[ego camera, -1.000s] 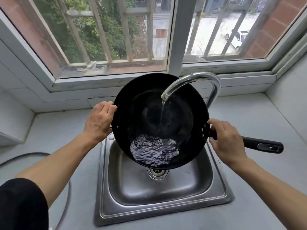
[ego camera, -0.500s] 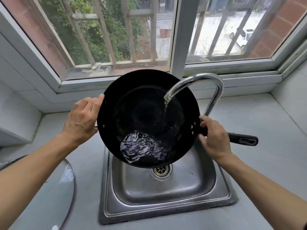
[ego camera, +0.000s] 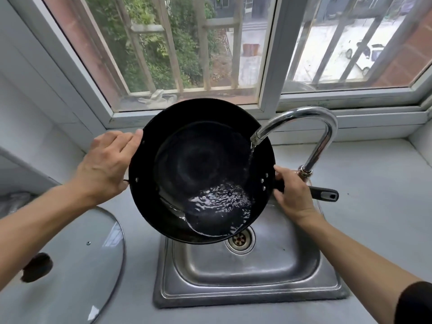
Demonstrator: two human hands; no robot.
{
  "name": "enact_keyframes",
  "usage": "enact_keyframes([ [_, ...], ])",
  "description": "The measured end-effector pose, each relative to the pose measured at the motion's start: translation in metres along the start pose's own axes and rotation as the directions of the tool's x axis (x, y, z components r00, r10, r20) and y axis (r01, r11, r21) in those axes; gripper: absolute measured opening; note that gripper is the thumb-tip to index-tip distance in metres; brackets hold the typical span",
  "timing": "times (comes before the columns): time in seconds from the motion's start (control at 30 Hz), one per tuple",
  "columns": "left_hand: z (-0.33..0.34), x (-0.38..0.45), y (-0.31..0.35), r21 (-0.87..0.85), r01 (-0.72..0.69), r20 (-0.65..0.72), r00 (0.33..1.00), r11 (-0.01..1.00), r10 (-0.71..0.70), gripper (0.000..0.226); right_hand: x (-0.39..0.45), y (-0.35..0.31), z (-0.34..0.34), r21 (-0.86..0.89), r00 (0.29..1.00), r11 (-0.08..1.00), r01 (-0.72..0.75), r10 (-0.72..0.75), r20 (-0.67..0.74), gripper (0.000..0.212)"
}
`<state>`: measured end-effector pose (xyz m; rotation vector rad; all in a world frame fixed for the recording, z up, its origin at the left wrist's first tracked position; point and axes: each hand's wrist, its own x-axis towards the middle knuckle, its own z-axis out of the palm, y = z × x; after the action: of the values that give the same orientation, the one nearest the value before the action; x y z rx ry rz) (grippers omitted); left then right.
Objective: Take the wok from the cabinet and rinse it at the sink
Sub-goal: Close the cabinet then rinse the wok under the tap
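Observation:
A black wok (ego camera: 198, 164) hangs tilted over the steel sink (ego camera: 247, 286), its inside turned toward me. My left hand (ego camera: 105, 164) grips its left rim. My right hand (ego camera: 292, 192) grips the black handle (ego camera: 325, 194) where it joins the wok. Water runs from the chrome faucet (ego camera: 301, 120) onto the wok's right inner wall and pools at its low front edge, just above the drain (ego camera: 239, 240).
A glass lid (ego camera: 77, 270) with a black knob lies on the grey counter at the left. Behind the sink rises a barred window (ego camera: 187, 50) with a white sill. More grey counter (ego camera: 378, 183) stretches to the right of the faucet.
The wok has shifted left relative to the faucet, so the stream now lands near its right wall. The pooled water has slid toward the right front. More of the lid shows.

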<state>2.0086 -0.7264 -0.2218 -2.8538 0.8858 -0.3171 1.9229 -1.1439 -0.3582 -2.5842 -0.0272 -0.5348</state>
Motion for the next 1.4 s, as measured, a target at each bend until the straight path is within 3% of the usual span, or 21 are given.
enact_keyframes([
  [0.6,-0.031,-0.025,-0.012,0.086,-0.020,0.243,0.970,0.996,-0.001,0.127,-0.006,-0.016,0.025,0.222,0.986,0.975,0.013,-0.050,0.160,0.068],
  [0.77,-0.034,-0.027,-0.003,0.054,-0.002,0.381,0.924,0.999,-0.019,0.128,-0.014,-0.003,0.019,0.199,0.958,0.980,0.003,-0.060,0.280,0.068],
  [0.93,-0.031,-0.028,0.006,0.068,0.038,0.559,0.826,0.997,-0.070,0.125,-0.019,0.006,0.012,0.187,0.905,0.981,0.045,-0.119,0.408,0.071],
  [1.17,-0.013,-0.035,0.008,-0.142,0.101,0.624,0.781,0.985,0.010,0.116,-0.021,0.010,-0.011,0.173,0.860,0.978,0.113,-0.183,0.475,0.075],
  [1.4,0.003,-0.040,0.018,-0.328,0.161,0.622,0.779,0.931,0.084,0.093,-0.016,0.017,-0.038,0.113,0.823,0.985,0.132,-0.173,0.541,0.062],
])
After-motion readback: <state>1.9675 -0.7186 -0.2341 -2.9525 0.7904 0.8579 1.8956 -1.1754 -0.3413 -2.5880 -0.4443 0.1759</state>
